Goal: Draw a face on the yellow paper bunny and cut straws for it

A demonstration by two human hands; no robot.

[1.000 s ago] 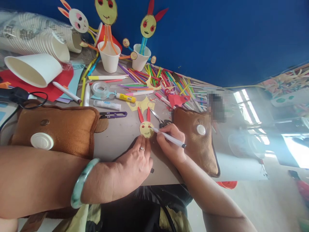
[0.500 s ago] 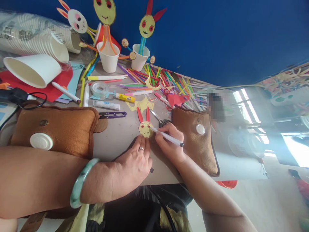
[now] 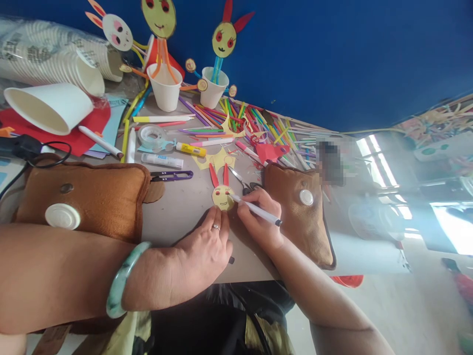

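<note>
A round yellow paper rabbit face (image 3: pixel 220 196) with red ears, eyes and a drawn mouth lies flat on the table. My left hand (image 3: pixel 207 246) rests over its lower edge, fingers stretched out and pressing it down. Pinched in my right hand (image 3: pixel 263 219) is a white marker (image 3: pixel 260 212), its tip at the face's right eye and its dark end pointing back toward me. Beyond the right hand lie scissors (image 3: pixel 242 183), partly hidden. Just past the ears are yellow paper scraps (image 3: pixel 214 160).
Brown cushion-like hot-water bags lie left (image 3: pixel 88 197) and right (image 3: pixel 295 212). Further back are a glue stick (image 3: pixel 190 149), a tape roll (image 3: pixel 152 137), purple thread snips (image 3: pixel 172 175), coloured sticks (image 3: pixel 254 121) and paper cups (image 3: pixel 166 88) holding paper figures. A blue wall (image 3: pixel 314 59) stands behind.
Almost nothing differs. The whole view has shifted very slightly; both hands, the marker and the paper face keep their places.
</note>
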